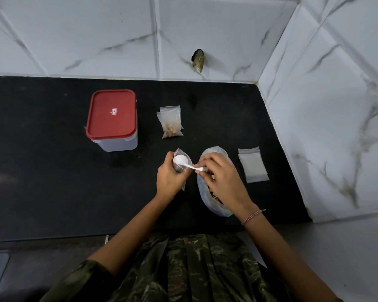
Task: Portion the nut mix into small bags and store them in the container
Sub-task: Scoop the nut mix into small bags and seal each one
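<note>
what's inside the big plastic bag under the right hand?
Brown nut mix shows in the open mouth of the big bag. The right hand, pinching a white spoon, covers most of the opening, so how much is left cannot be seen.

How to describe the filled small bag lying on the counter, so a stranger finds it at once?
Start at the red-lidded container on the black counter. Just right of it lies a small clear bag. Unlike the empty bags near the wall, it holds nuts.
</note>
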`<control>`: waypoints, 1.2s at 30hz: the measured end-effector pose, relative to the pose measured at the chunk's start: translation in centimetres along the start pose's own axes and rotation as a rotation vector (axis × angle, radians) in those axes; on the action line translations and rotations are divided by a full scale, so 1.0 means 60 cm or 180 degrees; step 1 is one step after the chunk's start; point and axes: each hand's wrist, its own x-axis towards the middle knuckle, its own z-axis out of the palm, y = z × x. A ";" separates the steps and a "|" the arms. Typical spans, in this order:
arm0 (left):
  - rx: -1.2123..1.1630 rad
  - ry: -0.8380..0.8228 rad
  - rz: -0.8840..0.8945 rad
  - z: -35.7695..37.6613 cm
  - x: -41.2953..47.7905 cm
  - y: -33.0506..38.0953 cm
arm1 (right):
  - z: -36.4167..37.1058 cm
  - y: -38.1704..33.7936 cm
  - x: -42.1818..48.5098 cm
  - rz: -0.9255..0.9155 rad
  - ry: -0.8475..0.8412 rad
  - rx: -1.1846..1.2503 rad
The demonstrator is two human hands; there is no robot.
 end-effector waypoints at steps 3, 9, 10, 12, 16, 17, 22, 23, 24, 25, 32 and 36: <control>0.0026 0.0051 0.0018 -0.001 0.001 -0.005 | -0.002 0.006 -0.007 -0.0215 0.0006 -0.0715; -0.0010 0.0020 0.0036 -0.003 -0.001 -0.005 | 0.005 0.002 -0.016 0.0000 0.0099 -0.0698; -0.0030 0.0011 0.0009 -0.004 -0.001 -0.003 | 0.004 -0.003 -0.016 0.0364 0.0146 -0.0289; -0.0038 0.0019 -0.0029 -0.006 -0.002 -0.002 | 0.002 -0.007 -0.015 0.1094 0.0192 0.0503; 0.0003 0.0019 -0.0011 -0.011 -0.001 0.000 | -0.002 -0.014 -0.014 0.1798 0.0266 0.1382; 0.0001 0.0012 -0.0009 -0.011 -0.001 -0.001 | 0.000 -0.015 -0.014 0.1864 0.0251 0.1441; 0.0033 -0.0013 0.0067 -0.014 0.000 -0.005 | 0.014 -0.020 -0.016 0.1750 -0.0176 0.0972; 0.0068 -0.0005 0.0066 -0.015 0.000 -0.007 | 0.016 -0.023 -0.016 0.1594 -0.0343 0.0707; 0.0092 0.0004 0.0060 -0.017 -0.001 -0.008 | 0.018 -0.026 -0.015 0.1479 -0.0430 0.0530; 0.0102 0.0014 0.0054 -0.018 -0.002 -0.011 | 0.021 -0.027 -0.014 0.1441 -0.0436 0.0470; 0.0264 0.0228 -0.0034 -0.047 -0.009 -0.033 | 0.060 -0.026 -0.019 0.2071 -0.0273 0.0912; 0.0348 0.0304 -0.0117 -0.061 -0.017 -0.048 | 0.101 -0.036 -0.029 0.2147 -0.0685 0.0608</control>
